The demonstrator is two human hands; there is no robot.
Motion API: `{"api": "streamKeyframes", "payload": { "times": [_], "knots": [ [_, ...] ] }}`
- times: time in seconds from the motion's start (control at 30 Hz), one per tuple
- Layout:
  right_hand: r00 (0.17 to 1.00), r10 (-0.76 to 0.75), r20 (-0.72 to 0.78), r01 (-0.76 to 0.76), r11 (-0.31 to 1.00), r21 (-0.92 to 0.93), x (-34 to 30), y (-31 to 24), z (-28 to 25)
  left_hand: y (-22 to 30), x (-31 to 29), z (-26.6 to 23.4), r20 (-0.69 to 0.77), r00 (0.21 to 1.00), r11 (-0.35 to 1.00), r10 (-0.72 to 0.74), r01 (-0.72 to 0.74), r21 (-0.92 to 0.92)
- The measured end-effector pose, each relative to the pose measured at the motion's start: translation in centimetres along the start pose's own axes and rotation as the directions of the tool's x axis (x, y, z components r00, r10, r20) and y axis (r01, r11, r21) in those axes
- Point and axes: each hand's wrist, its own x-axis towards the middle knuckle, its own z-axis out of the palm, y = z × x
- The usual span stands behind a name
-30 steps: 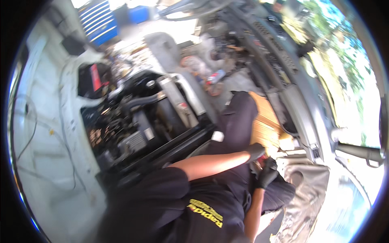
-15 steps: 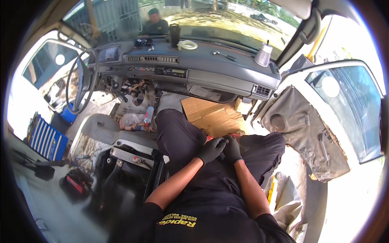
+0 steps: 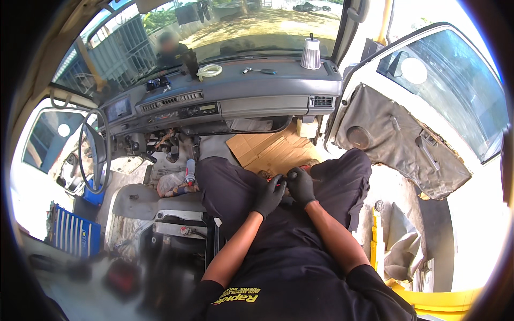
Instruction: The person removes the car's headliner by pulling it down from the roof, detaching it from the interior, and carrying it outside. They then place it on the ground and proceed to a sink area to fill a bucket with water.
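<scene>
I sit in a stripped car cabin with dark trousers over my knees. My left hand (image 3: pixel 269 196) and my right hand (image 3: pixel 301 186), both in black gloves, meet between my thighs. Their fingers are pinched together on a small red object (image 3: pixel 278 178) that is mostly hidden by the gloves. I cannot tell what the object is. Flat cardboard (image 3: pixel 267 151) lies on the floor just beyond my hands.
A grey dashboard (image 3: pixel 257 104) carries a cone air filter (image 3: pixel 310 53), a wrench (image 3: pixel 259 70) and a white coil (image 3: pixel 209 70). The steering wheel (image 3: pixel 95 150) is at left, the open door with a bare panel (image 3: pixel 401 142) at right. A blue toolbox (image 3: pixel 72 232) is lower left. A person (image 3: pixel 170 48) stands outside the windscreen.
My head has swung from the left side of the car round to face the dashboard. My gloved hands have stayed together over my lap.
</scene>
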Motion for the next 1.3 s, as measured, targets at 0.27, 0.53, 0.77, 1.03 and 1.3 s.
{"api": "streamKeyframes", "payload": {
  "times": [0.27,0.53,0.77,1.03,1.3],
  "knots": [
    [0.994,-0.015,-0.104,0.014,1.000,-0.013,0.2,1.5,0.6,0.9,10.5,-5.0,0.045,0.968,0.549,-0.248,0.178,-0.817],
    [0.994,0.073,-0.084,-0.064,0.992,0.104,1.1,0.3,0.6,6.0,27.5,-11.9,-0.133,0.907,0.085,-0.399,-0.108,-0.991],
    [0.982,0.175,-0.074,-0.163,0.977,0.136,1.2,1.5,-0.2,-1.4,25.5,-9.0,-0.038,0.816,0.249,-0.577,0.131,-0.960],
    [0.935,0.310,-0.175,-0.275,0.941,0.196,1.5,1.9,-1.3,-9.4,13.3,-4.6,0.067,0.779,0.318,-0.624,0.331,-0.888],
    [0.945,0.054,-0.324,0.089,0.908,0.410,1.2,-2.6,-1.5,-7.1,10.6,-1.9,-0.083,0.936,0.868,-0.341,0.280,-0.410]
  ]
}}
